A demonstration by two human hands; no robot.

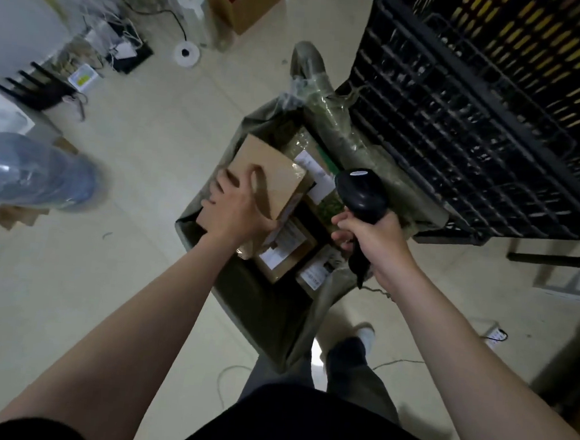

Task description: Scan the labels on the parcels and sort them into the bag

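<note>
An olive-green bag [267, 324] stands open on the floor in the middle of the head view. Inside it lie several parcels, some with white labels facing up, such as a brown box [288, 250]. My left hand [236, 209] grips a plain cardboard box [278, 177] from above, over the bag's left side. To the right, my right hand [371, 241] holds a black barcode scanner [362, 194] by its handle, its head above the bag's right edge. The scanner's cable trails down behind the bag.
A tall black slatted crate [478, 106] stands right of the bag. A clear water bottle [27, 170] lies at the left. Cables, a router and a white fan base [187, 53] clutter the far floor, beside an open cardboard box [241, 7]. My legs are below the bag.
</note>
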